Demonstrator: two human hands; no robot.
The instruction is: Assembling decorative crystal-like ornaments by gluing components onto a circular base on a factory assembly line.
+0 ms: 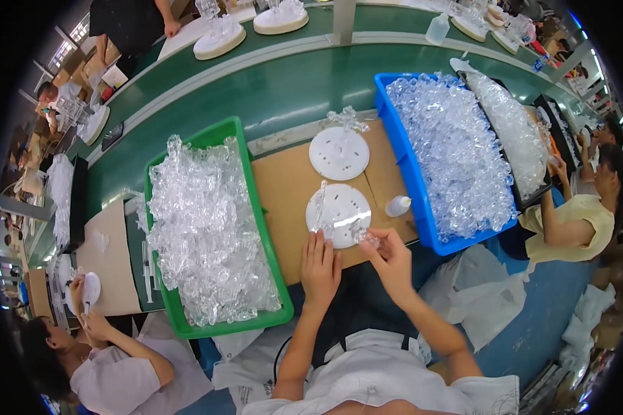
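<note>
A round white plate [353, 203] with small slots lies in front of me on brown cardboard. My left hand [320, 268] rests at its near left edge, fingers stretched out and lying flat. Close to those fingertips, a clear plastic piece [320, 200] stands on the plate's left side. My right hand [392, 263] pinches a small clear plastic part [369, 239] at the plate's near right edge; the fingers partly hide it. Just beyond is a second white plate [339, 164], with a clear branched plastic piece [348, 119] at its far edge.
A green bin [264, 254] heaped with clear plastic parts stands at my left, a blue bin [407, 162] of similar parts at my right. Between the plate and blue bin is a small white bottle [398, 206]. A green conveyor [291, 83] runs behind. Co-workers sit on both sides.
</note>
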